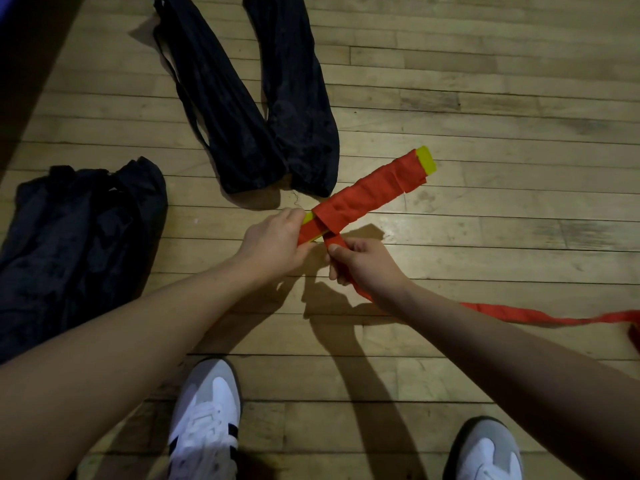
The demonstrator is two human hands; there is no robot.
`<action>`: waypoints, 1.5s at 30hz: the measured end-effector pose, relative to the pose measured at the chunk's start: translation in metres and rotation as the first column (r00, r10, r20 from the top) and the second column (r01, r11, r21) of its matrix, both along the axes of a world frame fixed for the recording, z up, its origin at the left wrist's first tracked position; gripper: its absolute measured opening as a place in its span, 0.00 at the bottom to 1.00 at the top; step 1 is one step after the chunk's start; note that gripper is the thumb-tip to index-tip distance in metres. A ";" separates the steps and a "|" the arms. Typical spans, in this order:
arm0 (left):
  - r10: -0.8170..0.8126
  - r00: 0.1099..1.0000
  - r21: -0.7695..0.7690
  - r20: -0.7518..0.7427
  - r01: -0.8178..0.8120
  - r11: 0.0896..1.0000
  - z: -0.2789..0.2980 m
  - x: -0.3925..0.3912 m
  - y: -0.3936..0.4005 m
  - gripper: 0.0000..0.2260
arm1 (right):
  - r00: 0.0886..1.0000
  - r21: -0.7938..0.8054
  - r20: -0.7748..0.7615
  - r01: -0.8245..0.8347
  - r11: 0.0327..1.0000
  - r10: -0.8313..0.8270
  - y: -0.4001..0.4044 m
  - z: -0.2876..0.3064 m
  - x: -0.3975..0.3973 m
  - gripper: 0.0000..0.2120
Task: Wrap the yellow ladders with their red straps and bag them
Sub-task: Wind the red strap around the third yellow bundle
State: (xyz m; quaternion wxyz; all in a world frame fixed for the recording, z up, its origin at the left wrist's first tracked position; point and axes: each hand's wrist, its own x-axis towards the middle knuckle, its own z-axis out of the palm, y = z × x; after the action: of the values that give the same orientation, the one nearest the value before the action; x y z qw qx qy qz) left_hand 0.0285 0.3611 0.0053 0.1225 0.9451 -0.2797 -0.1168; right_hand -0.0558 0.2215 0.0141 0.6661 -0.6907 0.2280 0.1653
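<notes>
left hand (273, 242) clamps near end of yellow ladder (426, 161) bundle as anchor, held over mid-floor (485, 116); right hand (363, 263) pinches red strap (367, 195) taut to keep turns tight; slack trails toward floor's right edge; black bags (242, 109) lie just beyond, ready.

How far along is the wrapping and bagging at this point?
Done: most of the ladder is wound in red strap; yellow shows only at its ends. In hand: the left hand grips the near end while the right hand pulls the strap, whose loose tail trails across the floor. Left: winding that tail and bagging. Three black bags lie nearby; their contents aren't visible.
</notes>
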 end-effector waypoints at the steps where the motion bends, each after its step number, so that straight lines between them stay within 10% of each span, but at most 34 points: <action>1: 0.010 1.000 0.006 0.004 -0.010 1.000 0.000 0.001 -0.001 0.20 | 1.000 -0.017 0.002 -0.006 1.000 0.006 0.000 0.000 0.001 0.11; 15: 0.111 0.991 -0.001 -0.069 -0.112 0.994 0.005 -0.008 -0.004 0.19 | 0.995 0.009 -0.036 -0.094 0.996 0.094 0.004 0.001 0.004 0.07; 29: -0.139 0.977 0.210 -0.161 0.172 0.963 -0.005 -0.004 0.005 0.25 | 0.993 0.180 -0.111 -0.017 0.983 0.037 -0.002 -0.012 -0.012 0.06; 37: 0.064 0.954 -0.104 -0.293 -0.098 0.990 0.001 0.004 0.002 0.17 | 0.995 0.173 -0.071 -0.060 0.983 0.073 0.004 -0.011 -0.007 0.07; 45: 0.251 0.931 -0.027 -0.266 -0.267 0.963 -0.005 0.001 0.004 0.19 | 0.984 0.223 -0.093 -0.127 0.966 0.151 0.001 -0.005 -0.004 0.05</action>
State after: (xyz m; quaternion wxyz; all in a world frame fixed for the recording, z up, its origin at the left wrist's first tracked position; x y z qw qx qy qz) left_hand 0.0296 0.3650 0.0002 0.2019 0.9459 -0.1376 -0.2137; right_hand -0.0601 0.2223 0.0089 0.7105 -0.6183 0.1956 0.2732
